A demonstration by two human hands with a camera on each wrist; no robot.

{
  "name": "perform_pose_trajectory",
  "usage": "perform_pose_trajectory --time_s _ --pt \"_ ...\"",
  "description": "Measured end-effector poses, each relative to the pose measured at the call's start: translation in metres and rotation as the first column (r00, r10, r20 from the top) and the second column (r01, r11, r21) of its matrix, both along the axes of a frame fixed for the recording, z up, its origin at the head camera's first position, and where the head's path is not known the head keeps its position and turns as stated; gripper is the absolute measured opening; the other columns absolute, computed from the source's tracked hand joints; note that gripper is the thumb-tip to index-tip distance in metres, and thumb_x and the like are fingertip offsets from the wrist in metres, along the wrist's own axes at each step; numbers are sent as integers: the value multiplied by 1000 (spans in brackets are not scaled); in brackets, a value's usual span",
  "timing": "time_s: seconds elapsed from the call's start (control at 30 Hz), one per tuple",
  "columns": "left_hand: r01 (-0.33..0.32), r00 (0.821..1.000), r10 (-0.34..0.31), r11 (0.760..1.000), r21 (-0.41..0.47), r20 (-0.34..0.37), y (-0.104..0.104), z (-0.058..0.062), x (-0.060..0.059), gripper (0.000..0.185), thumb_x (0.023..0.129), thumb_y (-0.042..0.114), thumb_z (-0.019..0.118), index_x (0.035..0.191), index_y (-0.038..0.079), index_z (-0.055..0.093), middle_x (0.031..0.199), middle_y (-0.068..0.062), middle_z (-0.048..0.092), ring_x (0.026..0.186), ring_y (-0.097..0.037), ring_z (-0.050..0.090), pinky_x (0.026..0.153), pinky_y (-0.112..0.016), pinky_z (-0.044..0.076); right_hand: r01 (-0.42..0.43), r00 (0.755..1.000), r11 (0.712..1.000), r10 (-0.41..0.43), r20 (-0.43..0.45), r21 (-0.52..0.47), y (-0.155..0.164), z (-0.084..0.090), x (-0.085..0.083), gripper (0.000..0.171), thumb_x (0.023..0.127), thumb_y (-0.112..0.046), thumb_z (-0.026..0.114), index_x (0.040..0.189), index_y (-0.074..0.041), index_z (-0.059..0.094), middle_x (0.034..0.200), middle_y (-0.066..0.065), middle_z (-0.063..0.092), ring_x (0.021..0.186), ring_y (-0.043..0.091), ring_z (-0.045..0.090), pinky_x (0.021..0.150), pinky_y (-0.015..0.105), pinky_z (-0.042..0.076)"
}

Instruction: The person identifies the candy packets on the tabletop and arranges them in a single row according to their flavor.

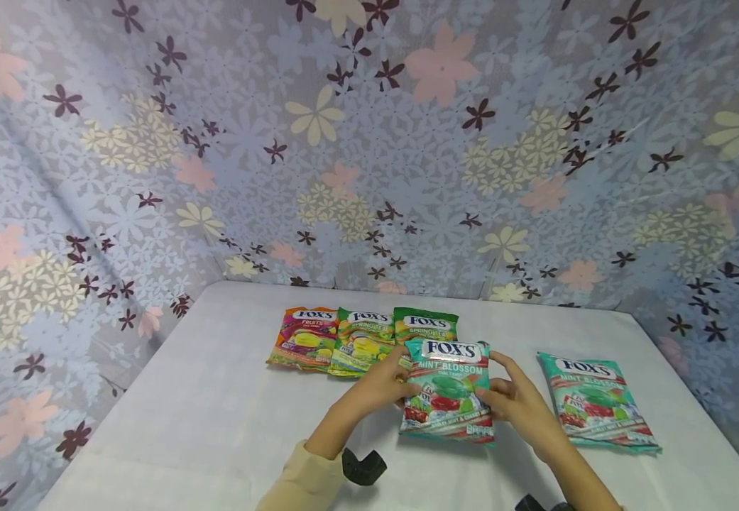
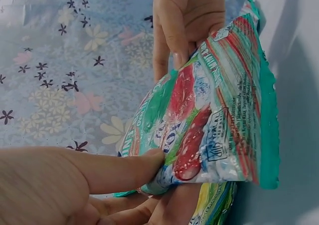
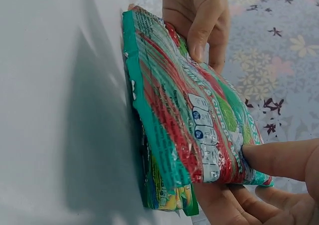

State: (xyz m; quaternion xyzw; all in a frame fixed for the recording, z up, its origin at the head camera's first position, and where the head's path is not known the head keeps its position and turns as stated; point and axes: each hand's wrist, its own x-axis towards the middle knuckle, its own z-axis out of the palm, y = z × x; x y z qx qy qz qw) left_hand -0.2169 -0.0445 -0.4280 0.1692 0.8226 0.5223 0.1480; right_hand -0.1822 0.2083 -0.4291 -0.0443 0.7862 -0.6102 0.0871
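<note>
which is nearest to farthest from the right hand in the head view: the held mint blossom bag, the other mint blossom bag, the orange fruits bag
1. Held mint blossom bag: gripped by the right hand, centre.
2. Other mint blossom bag: flat on the table, to the right.
3. Orange fruits bag: far left end of the back row.

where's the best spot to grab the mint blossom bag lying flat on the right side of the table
Probably the near right corner of the flat Mint Blossom bag, coming from the right. It lies flat on the white table with bare cloth on that side, and its crimped edge seam is thin enough to pinch. The left hand and right hand both hold the other Mint Blossom bag.
</note>
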Motion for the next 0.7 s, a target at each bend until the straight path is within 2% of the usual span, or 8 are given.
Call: perform_pose_trajectory --time_s 0.17,0.4,0.7 --pt "5 1000 -5 1000 -31 -3 0 1 1 74 91 12 69 149 -2 24 108 -18 67 62 -19 64 67 -33 53 1 1000 1000 -1 -3 11 1 -1 1 74 97 -16 61 153 -8 14 105 18 64 90 28 65 75 40 55" --pt "13 1000 -14 999 -52 -21 1 0 2 79 89 8 70 149 -5 20 105 -20 67 61 -19 65 65 -31 53 -22 1000 1000 22 -17 4 1 -1 1 74 96 -14 61 153 -7 14 99 17 65 87 27 65 73 38 55" --pt "23 999 -27 994 -109 -36 2 1 4 84 88 9 71 150 -5 16 115 -23 63 61 -17 64 67 -32 52 -32 999 999 32 -7 -12 0 -3 1 75 96 -12 60 153 -6 11 99 17 65 86 26 65 71 38 55"
